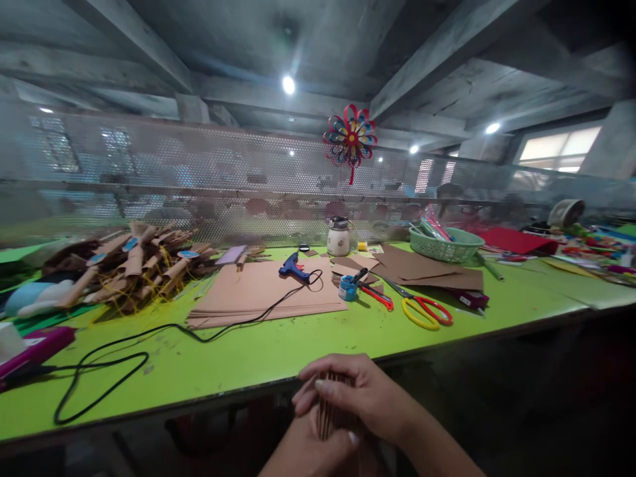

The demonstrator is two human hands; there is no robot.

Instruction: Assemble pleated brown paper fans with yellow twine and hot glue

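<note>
Below the front edge of the green table, my two hands close around a bundle of thin brown cardboard strips [326, 414]. My left hand [311, 447] grips the bundle from below and the left, its thumb across the near side. Over the top and right side lies my right hand [368, 394], fingers curled around the strips' upper ends. The lower part of the bundle is mostly hidden by the hands. Beyond them on the table rest a stack of brown cardboard sheets [268, 298] and a blue glue gun [294, 267] with a black cord.
Scissors [422, 311], a red utility knife [378, 297] and a small blue jar [348, 288] lie ahead to the right. A green basket [447, 247] and a lidded bottle [338, 240] stand farther back. Rolled-cardboard pieces [144, 265] are heaped at left. The table's front edge [223, 395] borders my hands.
</note>
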